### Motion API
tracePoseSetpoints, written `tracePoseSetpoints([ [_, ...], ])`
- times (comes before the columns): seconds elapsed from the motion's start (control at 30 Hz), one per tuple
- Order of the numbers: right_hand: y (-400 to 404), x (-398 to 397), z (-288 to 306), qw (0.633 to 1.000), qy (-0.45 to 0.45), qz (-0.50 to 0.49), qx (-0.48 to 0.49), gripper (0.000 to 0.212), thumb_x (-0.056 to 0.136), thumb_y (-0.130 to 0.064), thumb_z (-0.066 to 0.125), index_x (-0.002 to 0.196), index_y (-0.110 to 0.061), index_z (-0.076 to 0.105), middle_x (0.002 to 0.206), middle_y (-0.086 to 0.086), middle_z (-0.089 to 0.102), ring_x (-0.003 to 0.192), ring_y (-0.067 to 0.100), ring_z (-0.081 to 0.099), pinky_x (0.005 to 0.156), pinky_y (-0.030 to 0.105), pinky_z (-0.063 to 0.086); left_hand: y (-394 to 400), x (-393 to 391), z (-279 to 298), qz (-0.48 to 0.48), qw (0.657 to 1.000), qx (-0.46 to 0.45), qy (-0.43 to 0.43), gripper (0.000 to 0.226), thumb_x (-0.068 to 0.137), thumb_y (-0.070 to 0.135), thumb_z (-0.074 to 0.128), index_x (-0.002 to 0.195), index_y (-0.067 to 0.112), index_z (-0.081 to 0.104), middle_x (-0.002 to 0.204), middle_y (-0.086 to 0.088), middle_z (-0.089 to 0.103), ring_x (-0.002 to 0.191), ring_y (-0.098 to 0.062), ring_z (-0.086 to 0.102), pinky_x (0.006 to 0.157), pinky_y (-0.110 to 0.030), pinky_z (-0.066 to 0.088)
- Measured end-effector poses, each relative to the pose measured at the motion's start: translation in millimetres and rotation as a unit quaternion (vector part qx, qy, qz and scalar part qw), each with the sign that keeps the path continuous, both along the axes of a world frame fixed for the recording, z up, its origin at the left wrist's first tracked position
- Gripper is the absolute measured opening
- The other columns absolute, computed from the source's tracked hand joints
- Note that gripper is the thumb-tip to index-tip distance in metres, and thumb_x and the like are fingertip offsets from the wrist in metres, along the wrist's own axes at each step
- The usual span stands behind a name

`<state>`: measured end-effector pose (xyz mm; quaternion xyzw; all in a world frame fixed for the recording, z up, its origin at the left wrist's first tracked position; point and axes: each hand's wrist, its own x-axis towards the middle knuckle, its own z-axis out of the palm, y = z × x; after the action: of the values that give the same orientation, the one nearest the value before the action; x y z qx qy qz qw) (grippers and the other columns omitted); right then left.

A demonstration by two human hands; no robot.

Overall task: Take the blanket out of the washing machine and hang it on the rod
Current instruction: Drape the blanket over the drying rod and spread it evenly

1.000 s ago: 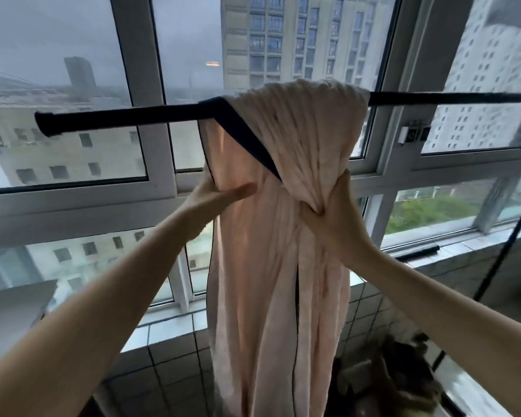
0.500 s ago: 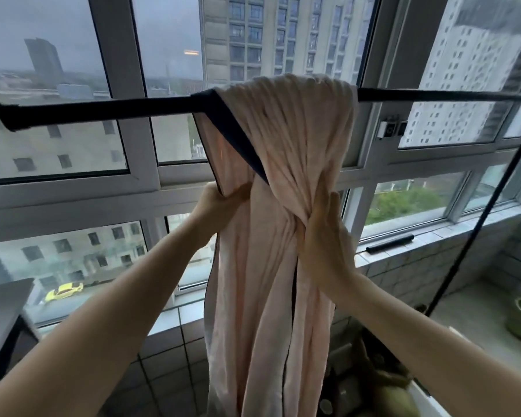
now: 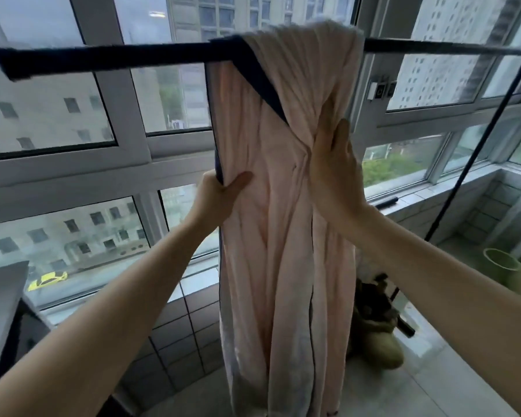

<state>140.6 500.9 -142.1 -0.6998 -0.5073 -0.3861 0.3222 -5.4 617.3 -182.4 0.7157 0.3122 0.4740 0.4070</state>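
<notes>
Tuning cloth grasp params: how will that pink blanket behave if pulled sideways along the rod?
Likely floppy: the blanket hangs in deep bunched folds. It probably stretches before sliding along the rod. Possibly heavy if still damp; the left hand pinches its edge, the right hand presses flat.

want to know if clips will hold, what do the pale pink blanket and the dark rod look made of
Pale pink blanket: soft woven or knit cloth, matte, falling in fine limp folds, with a dark navy trim along its edge. Dark rod: probably metal or coated metal, straight and smooth, though motion blur leaves this uncertain.
</notes>
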Motion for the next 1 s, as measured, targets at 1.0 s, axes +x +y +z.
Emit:
tracePoseSetpoints([
  [1.0,-21.7,-61.7,-41.2,0.962,0.23,-0.092,-0.113,0.105,0.083,-0.058,0.058,0.147,-0.023,-0.018,0.158,0.017,0.004,0.139,0.039,0.026,0.107,0.056,0.035,33.3,-11.6,57.7,-0.129,0.987,0.007,-0.099,0.019,0.086,0.014,0.07,0.092,-0.001,0.062,0.081,-0.014,0.067,0.07,-0.009,0.062,0.065,-0.036,0.056],
])
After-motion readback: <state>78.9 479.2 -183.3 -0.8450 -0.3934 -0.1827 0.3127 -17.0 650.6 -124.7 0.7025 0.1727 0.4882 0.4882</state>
